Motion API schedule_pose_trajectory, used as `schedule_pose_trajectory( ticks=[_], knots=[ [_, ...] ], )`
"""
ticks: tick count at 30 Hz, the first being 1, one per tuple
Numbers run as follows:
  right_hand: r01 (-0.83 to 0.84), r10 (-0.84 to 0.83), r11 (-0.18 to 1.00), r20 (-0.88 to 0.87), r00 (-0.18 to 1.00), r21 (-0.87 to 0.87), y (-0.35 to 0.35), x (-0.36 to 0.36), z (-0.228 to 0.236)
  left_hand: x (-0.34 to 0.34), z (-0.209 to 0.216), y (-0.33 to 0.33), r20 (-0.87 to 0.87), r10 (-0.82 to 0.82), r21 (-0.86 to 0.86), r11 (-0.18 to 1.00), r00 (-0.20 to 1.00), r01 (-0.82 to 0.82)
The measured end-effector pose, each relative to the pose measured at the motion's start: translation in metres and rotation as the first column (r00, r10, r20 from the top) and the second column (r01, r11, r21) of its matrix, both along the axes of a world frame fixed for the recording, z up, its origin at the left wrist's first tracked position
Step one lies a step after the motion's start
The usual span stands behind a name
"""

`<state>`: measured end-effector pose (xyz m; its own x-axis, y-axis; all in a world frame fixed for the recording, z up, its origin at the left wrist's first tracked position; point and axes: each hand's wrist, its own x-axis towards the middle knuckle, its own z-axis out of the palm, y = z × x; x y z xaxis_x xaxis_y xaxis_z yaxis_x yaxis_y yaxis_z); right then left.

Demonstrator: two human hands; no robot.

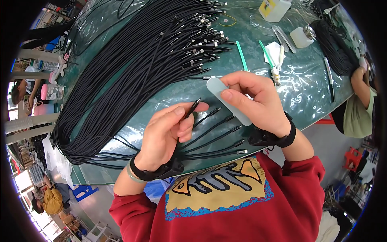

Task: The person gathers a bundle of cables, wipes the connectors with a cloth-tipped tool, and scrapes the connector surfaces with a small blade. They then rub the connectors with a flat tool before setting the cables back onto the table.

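My left hand [159,131] is closed around a black cable, pinching its connector end [195,105] between thumb and fingers with the metal tip pointing up. Close beside it, my right hand [260,99] grips a flat, pale grey-blue strip with rounded ends, which looks like a nail file [216,86]. The file and the connector are apart. Several loose cable ends [217,138] fan out on the table below my hands. A thick looped bundle of black cables [121,76] lies to the left and far side, its connectors gathered near the middle.
Beyond my right hand lie green sticks [241,55], white tissue [275,52], more flat files [284,39] and a marker pen [329,78]. A bottle with a metal cap [302,37] and a white container [275,10] stand behind. Another person's arm [360,82] rests at the right edge, near a coil of cable [332,48].
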<state>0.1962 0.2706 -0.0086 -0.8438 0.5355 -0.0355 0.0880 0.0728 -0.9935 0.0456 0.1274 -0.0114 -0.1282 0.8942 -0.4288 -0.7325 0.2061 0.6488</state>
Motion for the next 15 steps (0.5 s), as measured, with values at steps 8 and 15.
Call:
schedule_pose_trajectory(
  ticks=[8, 15],
  knots=[
    [0.012, -0.012, 1.000, 0.002, 1.000, 0.018, -0.004, -0.002, 0.001, 0.009, 0.006, -0.006, -0.574, 0.077, 0.099, 0.995, 0.815, -0.024],
    [-0.013, 0.049, 0.968, -0.139, 0.989, 0.249, -0.017, -0.009, -0.004, 0.011, 0.004, -0.009, -0.548, 0.122, 0.135, 0.989, 0.828, -0.057]
  ],
)
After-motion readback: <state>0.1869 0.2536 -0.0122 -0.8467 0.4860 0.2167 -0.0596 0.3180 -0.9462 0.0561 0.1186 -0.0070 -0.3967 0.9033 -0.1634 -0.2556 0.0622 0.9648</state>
